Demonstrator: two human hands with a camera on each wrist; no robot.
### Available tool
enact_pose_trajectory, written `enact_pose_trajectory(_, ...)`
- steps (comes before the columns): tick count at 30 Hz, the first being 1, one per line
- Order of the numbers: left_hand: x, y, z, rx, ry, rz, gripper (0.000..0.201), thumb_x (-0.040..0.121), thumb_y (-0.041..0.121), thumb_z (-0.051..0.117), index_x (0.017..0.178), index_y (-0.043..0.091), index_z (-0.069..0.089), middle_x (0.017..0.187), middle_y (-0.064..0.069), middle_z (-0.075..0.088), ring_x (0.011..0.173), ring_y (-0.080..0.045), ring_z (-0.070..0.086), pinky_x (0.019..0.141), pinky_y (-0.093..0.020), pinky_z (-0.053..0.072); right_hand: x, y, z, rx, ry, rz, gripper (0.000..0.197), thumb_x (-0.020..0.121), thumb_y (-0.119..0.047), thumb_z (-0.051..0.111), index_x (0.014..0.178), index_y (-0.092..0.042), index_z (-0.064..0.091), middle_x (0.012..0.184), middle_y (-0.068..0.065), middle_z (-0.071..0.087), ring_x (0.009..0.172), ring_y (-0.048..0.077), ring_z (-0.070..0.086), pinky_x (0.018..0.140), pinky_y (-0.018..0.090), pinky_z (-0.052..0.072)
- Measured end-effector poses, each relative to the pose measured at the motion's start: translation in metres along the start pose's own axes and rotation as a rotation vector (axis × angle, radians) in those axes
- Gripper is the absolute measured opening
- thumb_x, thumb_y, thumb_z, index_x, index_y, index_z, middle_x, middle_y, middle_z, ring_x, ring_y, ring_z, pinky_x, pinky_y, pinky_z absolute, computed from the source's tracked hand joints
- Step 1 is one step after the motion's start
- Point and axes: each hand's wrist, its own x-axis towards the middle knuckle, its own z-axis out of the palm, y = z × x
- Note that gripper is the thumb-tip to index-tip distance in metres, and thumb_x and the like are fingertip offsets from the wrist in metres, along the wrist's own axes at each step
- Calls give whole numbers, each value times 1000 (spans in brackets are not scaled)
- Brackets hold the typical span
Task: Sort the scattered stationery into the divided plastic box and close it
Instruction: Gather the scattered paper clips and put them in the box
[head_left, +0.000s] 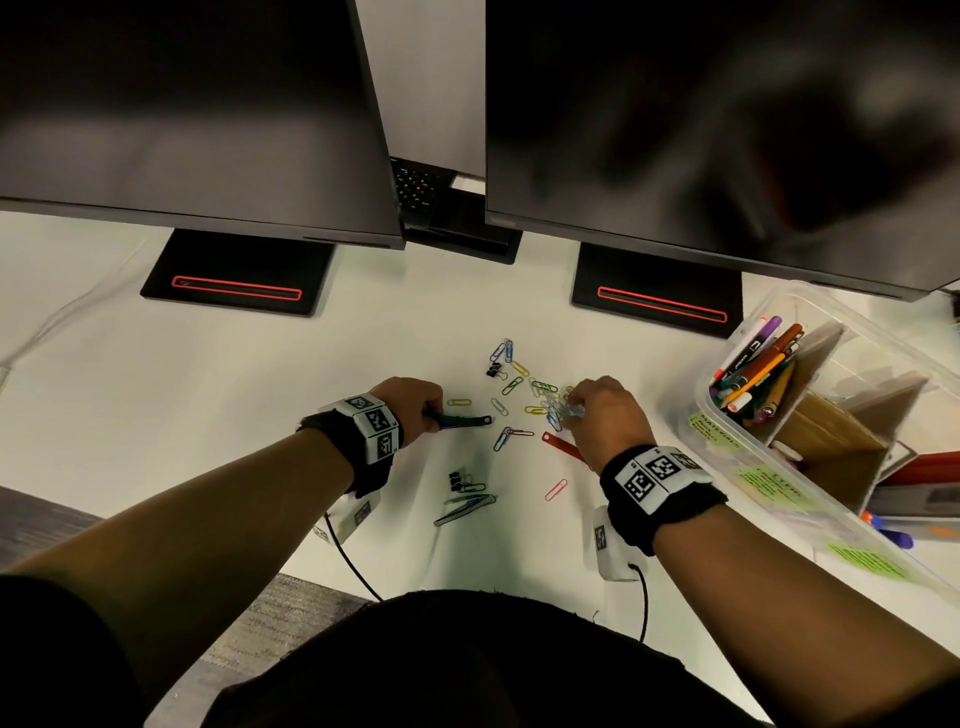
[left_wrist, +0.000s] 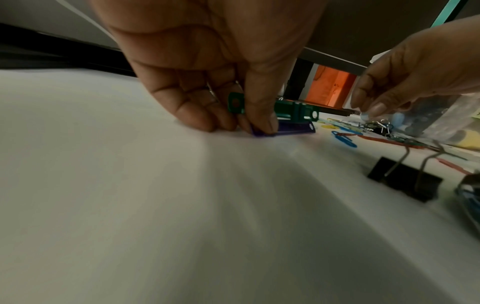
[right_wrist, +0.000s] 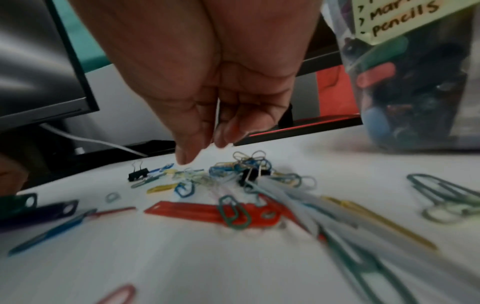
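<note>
The left hand (head_left: 415, 405) pinches green and purple strips (left_wrist: 293, 115). The right hand (head_left: 605, 415) pinches paper clips (head_left: 558, 410); a red strip (right_wrist: 207, 211) lies just under it.

Box (head_left: 841, 457): clear plastic, open, cardboard dividers; pens and markers upright in its far compartment.
Paper clips (head_left: 511, 387): coloured, scattered on the desk left of the box.
Binder clip (head_left: 496, 370): black, among the paper clips.
Red tag (head_left: 558, 444): flat strip, left of the box.
Green tag (head_left: 462, 420): stacked on a purple strip, farthest left of the box.
</note>
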Motion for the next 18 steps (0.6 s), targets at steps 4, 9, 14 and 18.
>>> enact_pose_trajectory(4,0,1,-1,-4,-1,4,21,87,22,61,105,12,64,111,-6,66,105,-25,58,84,-26,42,-5,-4,14,-101,-156,-61,28,84,-22,65,108,-8,62,119,11,54,111,28,52,90,30,42)
enact_pose_trajectory(9,1,1,-1,0,-15,4,20,87,22,61,105,12,64,110,-7,66,105,-25,58,85,-26,43,-3,-3,30,-204,-268,-10,31,92,-16,53,121,-5,56,128,15,53,118,28,51,97,31,40)
enact_pose_trajectory(14,2,0,-1,4,-23,-1,20,88,23,61,106,13,64,111,-6,66,105,-24,58,83,-25,41,-8,-11,23,-240,-234,-147,22,91,-16,51,107,-4,60,115,15,60,109,30,55,88,33,44)
enact_pose_trajectory(18,2,-1,-1,-4,-21,-2,20,88,23,61,105,14,64,110,-5,66,98,-22,57,80,-24,39,-28,-32,14,-61,-302,-382,15,93,-14,44,99,-6,55,99,14,63,84,24,52,71,30,37)
